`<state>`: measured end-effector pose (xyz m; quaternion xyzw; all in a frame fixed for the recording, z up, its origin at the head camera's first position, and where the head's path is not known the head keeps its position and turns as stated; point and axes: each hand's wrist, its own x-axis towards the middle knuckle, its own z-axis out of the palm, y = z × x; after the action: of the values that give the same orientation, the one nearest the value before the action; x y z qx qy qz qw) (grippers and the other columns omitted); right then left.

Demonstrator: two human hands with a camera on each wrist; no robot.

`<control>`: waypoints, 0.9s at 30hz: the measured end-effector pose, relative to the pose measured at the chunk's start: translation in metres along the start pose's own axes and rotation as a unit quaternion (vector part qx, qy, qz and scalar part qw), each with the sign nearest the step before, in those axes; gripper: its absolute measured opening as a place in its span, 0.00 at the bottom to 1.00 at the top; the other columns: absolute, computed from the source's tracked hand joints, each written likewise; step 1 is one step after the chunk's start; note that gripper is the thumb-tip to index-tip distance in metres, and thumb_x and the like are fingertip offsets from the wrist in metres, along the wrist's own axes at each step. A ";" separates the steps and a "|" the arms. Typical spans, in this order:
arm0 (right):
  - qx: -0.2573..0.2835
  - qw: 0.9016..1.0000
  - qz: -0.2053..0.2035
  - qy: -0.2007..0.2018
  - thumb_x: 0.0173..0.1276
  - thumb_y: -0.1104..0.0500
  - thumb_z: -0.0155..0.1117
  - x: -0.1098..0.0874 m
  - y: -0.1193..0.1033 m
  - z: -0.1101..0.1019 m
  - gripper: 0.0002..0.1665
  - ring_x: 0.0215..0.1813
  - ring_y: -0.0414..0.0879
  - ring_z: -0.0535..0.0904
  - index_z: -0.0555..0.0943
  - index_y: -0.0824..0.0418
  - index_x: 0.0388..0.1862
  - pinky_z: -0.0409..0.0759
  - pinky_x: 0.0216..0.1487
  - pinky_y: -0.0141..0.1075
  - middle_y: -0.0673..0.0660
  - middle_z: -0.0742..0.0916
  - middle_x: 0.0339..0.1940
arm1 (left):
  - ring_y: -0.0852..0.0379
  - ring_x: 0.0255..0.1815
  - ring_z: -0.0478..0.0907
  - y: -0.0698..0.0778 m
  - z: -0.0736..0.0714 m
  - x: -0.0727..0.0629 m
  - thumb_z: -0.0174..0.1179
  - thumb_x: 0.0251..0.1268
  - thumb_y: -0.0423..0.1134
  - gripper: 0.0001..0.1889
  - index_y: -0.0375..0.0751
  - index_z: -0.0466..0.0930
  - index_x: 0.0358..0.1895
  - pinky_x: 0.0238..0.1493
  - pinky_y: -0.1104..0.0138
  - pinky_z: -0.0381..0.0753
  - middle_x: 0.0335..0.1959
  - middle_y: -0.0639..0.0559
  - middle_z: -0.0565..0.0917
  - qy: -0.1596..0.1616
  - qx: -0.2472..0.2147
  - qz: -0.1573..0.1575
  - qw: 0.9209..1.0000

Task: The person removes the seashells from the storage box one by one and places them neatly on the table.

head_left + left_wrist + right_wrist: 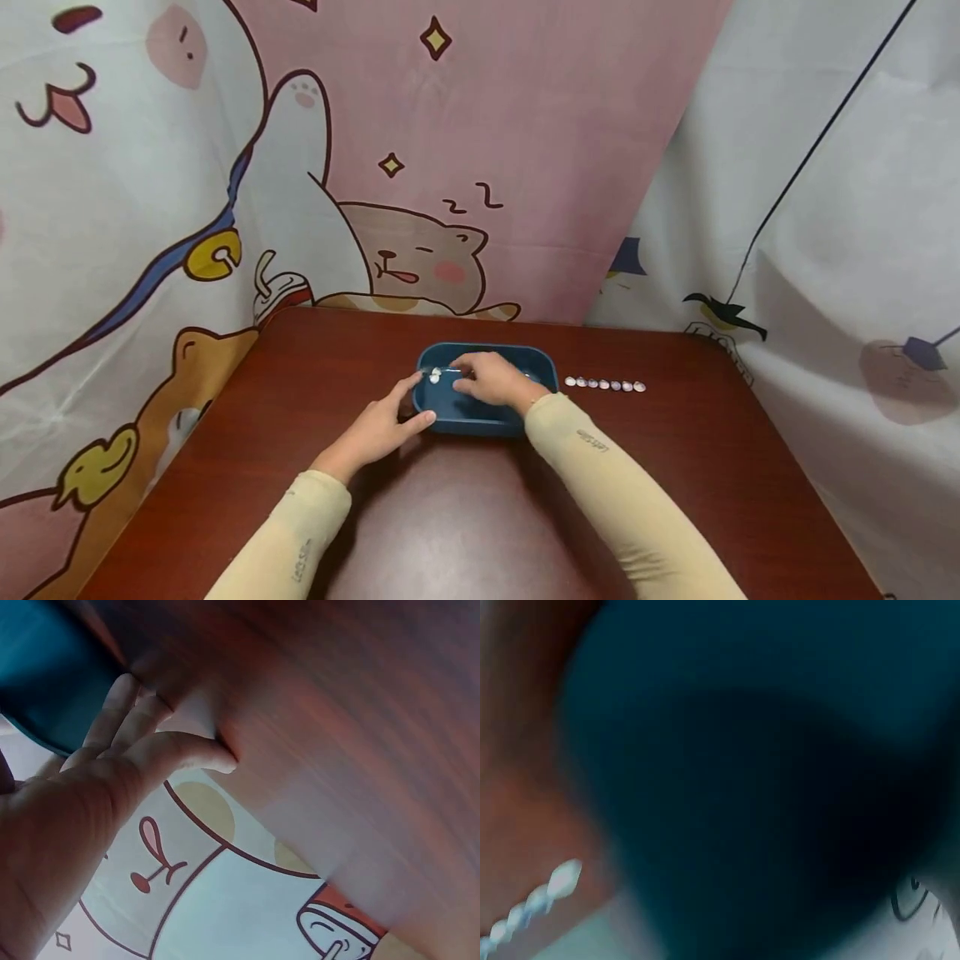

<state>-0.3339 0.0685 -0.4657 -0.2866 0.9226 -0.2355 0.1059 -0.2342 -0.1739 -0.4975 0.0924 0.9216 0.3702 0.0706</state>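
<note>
A blue-green rectangular tub (468, 427) stands on the table. My left hand (378, 429) is at its front left corner, with the thumb over the near rim and the other fingers along the left side. Over the tub is my right hand (495, 379), its fingers bent toward the inside left; its palm side is hidden, and I cannot tell whether it pinches anything. Small white pieces (435, 376) show at the tub's left end, beside a clear, shiny edge between the two hands. The right wrist view is dark and mostly filled by the tub (727, 787).
To the right of the tub, several small round, whitish, shell-like pieces (604, 385) lie in a straight row on the brown table (300, 358). A printed cartoon cloth (525, 125) hangs behind the table and along its sides.
</note>
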 end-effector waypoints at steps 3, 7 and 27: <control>-0.065 0.997 0.017 -0.023 0.81 0.51 0.66 0.016 -0.015 0.023 0.30 0.72 0.54 0.81 0.76 0.57 0.78 0.78 0.74 0.52 0.60 0.84 0.71 | 0.38 0.73 0.79 0.004 0.000 0.001 0.61 0.77 0.63 0.45 0.54 0.50 0.89 0.73 0.40 0.75 0.75 0.35 0.78 -0.007 -0.013 0.003 1.000; -0.134 0.990 0.042 -0.006 0.81 0.51 0.65 0.027 -0.020 0.038 0.30 0.73 0.55 0.80 0.76 0.51 0.79 0.79 0.73 0.52 0.58 0.84 0.71 | 0.36 0.75 0.76 0.007 0.001 0.002 0.61 0.77 0.64 0.45 0.56 0.50 0.89 0.74 0.39 0.74 0.77 0.35 0.76 -0.010 -0.017 0.005 1.000; -0.116 0.993 -0.018 0.018 0.79 0.51 0.69 0.028 -0.018 0.051 0.20 0.62 0.49 0.85 0.87 0.49 0.66 0.84 0.67 0.48 0.54 0.90 0.60 | 0.39 0.71 0.81 -0.002 -0.001 -0.002 0.62 0.76 0.64 0.45 0.57 0.52 0.88 0.71 0.40 0.76 0.72 0.37 0.81 0.004 -0.020 -0.001 1.000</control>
<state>-0.3312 0.0199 -0.5022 -0.3089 0.9402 -0.1338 0.0516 -0.2329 -0.1758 -0.4982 0.0888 0.9145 0.3886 0.0696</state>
